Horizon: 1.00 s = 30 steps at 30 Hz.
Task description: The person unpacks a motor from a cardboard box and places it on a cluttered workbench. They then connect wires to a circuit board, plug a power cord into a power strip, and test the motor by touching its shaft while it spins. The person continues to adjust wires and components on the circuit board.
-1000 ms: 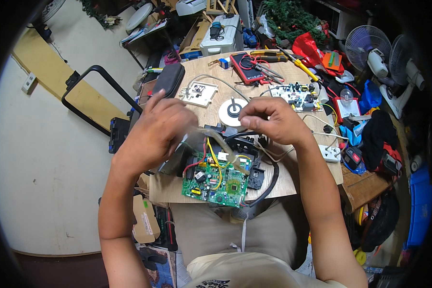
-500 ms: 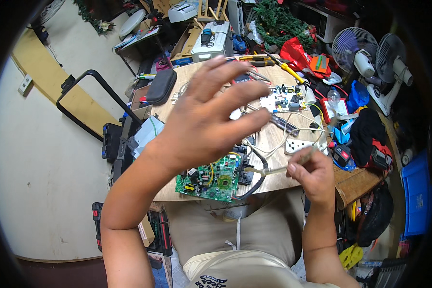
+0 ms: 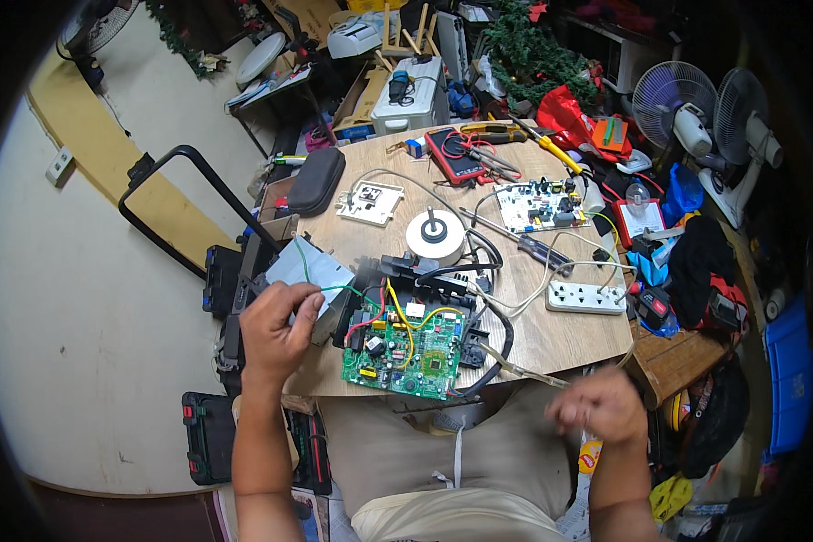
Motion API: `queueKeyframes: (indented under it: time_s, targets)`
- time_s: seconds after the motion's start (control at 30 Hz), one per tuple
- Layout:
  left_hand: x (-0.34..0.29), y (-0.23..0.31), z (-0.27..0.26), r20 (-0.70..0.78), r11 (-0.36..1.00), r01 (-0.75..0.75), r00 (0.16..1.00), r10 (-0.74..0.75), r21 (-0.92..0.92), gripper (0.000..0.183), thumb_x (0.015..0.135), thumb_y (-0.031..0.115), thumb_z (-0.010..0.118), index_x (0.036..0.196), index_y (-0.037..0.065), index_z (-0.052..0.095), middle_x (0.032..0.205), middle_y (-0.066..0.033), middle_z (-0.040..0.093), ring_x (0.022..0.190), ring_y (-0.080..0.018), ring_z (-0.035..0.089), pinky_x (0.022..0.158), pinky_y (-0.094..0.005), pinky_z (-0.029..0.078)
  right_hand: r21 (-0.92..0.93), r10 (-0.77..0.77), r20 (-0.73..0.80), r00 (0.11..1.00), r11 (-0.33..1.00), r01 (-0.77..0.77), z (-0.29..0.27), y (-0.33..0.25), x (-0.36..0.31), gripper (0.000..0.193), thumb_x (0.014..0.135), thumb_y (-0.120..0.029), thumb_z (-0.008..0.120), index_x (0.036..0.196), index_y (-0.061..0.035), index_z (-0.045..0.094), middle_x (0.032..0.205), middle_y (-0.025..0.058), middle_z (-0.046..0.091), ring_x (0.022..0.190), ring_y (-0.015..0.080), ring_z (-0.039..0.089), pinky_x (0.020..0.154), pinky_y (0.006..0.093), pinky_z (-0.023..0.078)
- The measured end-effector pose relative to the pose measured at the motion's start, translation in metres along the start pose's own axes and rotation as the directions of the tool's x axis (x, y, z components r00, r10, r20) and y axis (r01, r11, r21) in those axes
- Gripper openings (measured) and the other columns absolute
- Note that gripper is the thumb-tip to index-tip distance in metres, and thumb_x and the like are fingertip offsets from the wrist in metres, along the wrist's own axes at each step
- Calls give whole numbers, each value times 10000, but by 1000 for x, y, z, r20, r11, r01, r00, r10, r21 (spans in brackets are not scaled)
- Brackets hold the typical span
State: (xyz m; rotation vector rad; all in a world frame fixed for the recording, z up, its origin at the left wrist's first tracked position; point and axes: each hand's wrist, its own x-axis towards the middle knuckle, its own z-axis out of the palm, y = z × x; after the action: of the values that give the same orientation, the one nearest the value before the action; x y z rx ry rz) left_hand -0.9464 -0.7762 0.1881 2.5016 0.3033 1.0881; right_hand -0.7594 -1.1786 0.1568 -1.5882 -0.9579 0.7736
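Note:
Fingertips of my left hand (image 3: 282, 327) pinch a thin green wire (image 3: 334, 287) to the left of a green circuit board (image 3: 402, 357). The board lies at the table's near edge, with red and yellow wires over it and a black plastic housing (image 3: 425, 275) behind it. My right hand (image 3: 601, 405), smeared by motion, is just off the near right edge. Close to its fingers is the end of a pale, cable-like strip (image 3: 524, 369) that starts beside the board; I cannot tell whether the hand holds it. A thick black cable (image 3: 504, 334) curves around the board's right side.
Behind the board are a white motor (image 3: 434, 237), a screwdriver (image 3: 544, 255), a white power strip (image 3: 587, 298), a second circuit board (image 3: 542, 206) and a red multimeter (image 3: 454, 155). A black case (image 3: 316, 181) lies at the far left; a grey metal plate (image 3: 309, 271) is beside the left hand.
My left hand has come down and left from above the board and now pinches the green wire. My right hand has moved down toward me, and the pale strip's near end has dropped lower.

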Motion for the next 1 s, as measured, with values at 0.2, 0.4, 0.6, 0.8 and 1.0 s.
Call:
queueKeyframes:
  time_s: [0.2, 0.4, 0.6, 0.8, 1.0]
  targets:
    - [-14, -12, 11, -111, 996, 89, 989, -92, -32, 84, 928, 91, 762, 941, 9, 751, 737, -69, 644, 635, -146, 583, 605, -282, 456, -168, -334, -497, 801, 943, 288, -5, 0, 137, 124, 965, -121, 729, 1016, -8, 733, 792, -30, 658, 681, 47, 548, 608, 237, 453]
    - [-22, -39, 16, -162, 972, 179, 966, -203, -150, 128, 963, 110, 753, 962, -18, 745, 807, -51, 696, 715, -109, 601, 663, -263, 477, -539, -716, -368, 594, 684, 492, 15, 23, 179, 110, 918, -69, 740, 1017, -24, 726, 855, 107, 715, 680, 196, 662, 627, 307, 523]
    - [-29, -52, 24, -170, 916, 297, 922, -349, -269, 147, 977, 116, 751, 977, -31, 743, 846, -18, 707, 757, -80, 585, 690, -249, 475, -459, -647, -370, 666, 751, 475, 15, 31, 170, 106, 904, 6, 725, 1009, -2, 707, 868, 124, 719, 720, 233, 703, 651, 330, 548]
    - [-29, -51, 23, -176, 926, 325, 917, -358, -193, 155, 976, 124, 749, 983, -31, 745, 851, -34, 711, 762, -89, 596, 708, -251, 484, -465, -660, -327, 677, 736, 492, 17, 27, 168, 126, 906, 7, 726, 1029, -8, 704, 865, 114, 716, 713, 223, 698, 639, 327, 543]
    - [-30, -49, 27, -202, 932, 316, 915, -348, -175, 155, 977, 126, 747, 984, -28, 746, 879, -62, 725, 789, -108, 614, 739, -263, 495, -454, -585, -362, 726, 791, 411, 18, 29, 166, 111, 922, -18, 725, 1031, 5, 725, 894, 125, 727, 732, 202, 692, 668, 306, 547]
